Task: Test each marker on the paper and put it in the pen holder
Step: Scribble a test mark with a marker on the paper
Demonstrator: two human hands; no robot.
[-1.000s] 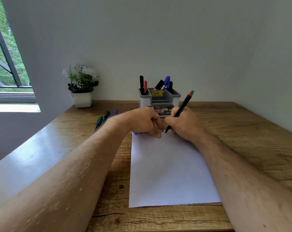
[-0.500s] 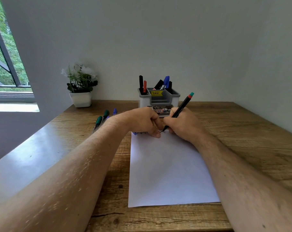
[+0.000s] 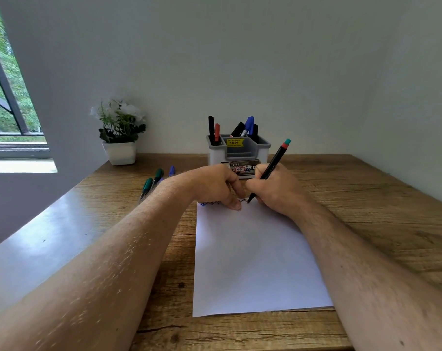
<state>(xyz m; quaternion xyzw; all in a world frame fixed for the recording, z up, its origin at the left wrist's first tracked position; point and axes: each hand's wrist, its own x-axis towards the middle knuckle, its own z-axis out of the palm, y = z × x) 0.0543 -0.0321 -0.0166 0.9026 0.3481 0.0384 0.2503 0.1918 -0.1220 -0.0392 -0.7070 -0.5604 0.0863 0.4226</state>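
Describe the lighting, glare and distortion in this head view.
Head view: daylight enters from the window at left, laying a pale sheen on the table near it; wide-angle stretch enlarges both forearms at the bottom edge; the paper is evenly lit.

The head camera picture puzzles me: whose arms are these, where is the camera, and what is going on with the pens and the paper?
There is no machine here. A person wears a wide-angle camera on the head, so you look down along their two bare arms. The right hand grips a black marker with a teal and red end, its tip down on the white paper, where scribbles show at the far edge. The left hand rests on the paper, fingers curled; whether it hides something I cannot tell. Behind the hands stands a grey pen holder with several markers in it. To the left, more markers lie on the wooden table, near a potted plant.
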